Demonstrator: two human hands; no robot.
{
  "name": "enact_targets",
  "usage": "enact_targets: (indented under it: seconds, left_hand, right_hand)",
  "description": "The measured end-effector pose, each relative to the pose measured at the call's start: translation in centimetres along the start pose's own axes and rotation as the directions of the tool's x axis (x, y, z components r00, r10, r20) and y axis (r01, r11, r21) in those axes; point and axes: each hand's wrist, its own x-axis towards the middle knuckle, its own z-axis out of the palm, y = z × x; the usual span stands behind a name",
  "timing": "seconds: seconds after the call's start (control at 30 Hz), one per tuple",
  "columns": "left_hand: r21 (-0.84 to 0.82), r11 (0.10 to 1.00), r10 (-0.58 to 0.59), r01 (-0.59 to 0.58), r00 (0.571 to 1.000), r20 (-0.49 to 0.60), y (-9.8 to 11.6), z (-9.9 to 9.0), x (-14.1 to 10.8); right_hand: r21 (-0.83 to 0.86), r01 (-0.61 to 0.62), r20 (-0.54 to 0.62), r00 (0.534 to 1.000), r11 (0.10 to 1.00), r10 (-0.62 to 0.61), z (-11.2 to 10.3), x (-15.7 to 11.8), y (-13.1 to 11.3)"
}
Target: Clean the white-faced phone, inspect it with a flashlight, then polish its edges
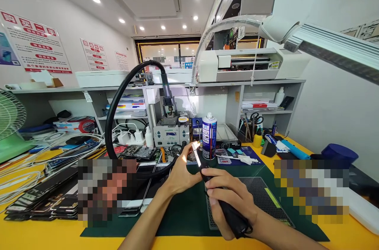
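Note:
My right hand is wrapped round a black handheld tool, whose slim front end points up and away, with a bright light along it. Just left of that tip is my left hand, its thumb and fingers curved apart beside the tool; a bright glow falls on its fingers. Whether the left fingers pinch something small at the tip cannot be made out. Both hands are over the dark green mat. Close behind them stands a blue spray can with a white top.
A grey ribbed pad lies right of my right hand. Phones and parts crowd the left. A black hose arches from the rework station. A lamp arm hangs overhead; a blue bowl sits far right.

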Motion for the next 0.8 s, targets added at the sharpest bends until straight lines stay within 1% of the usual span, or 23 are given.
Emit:
enact_targets:
  seconds: [0.17, 0.47, 0.67, 0.8]
  left_hand:
    - [0.051, 0.998, 0.028, -0.027, 0.999, -0.023, -0.3, 0.1, 0.0]
    - [0.121, 0.988, 0.100, -0.094, 0.994, -0.045, -2.1, 0.2, 0.0]
    - [0.151, 0.980, 0.138, -0.132, 0.990, -0.031, -2.3, 0.2, 0.0]
    - [0.174, 0.974, 0.151, -0.144, 0.988, -0.028, -2.4, 0.2, 0.0]
  right_hand:
    - [-0.002, 0.018, 0.030, 0.999, 1.000, -0.018, -0.2, 0.2, -0.1]
    - [-0.026, 0.037, 0.026, 0.999, 0.999, -0.037, -0.3, 0.9, -0.3]
    - [-0.038, 0.039, 0.022, 0.999, 0.999, -0.038, -0.2, 1.0, -0.2]
    - [-0.021, 0.035, 0.044, 0.998, 0.999, -0.034, -0.4, 1.2, -0.3]
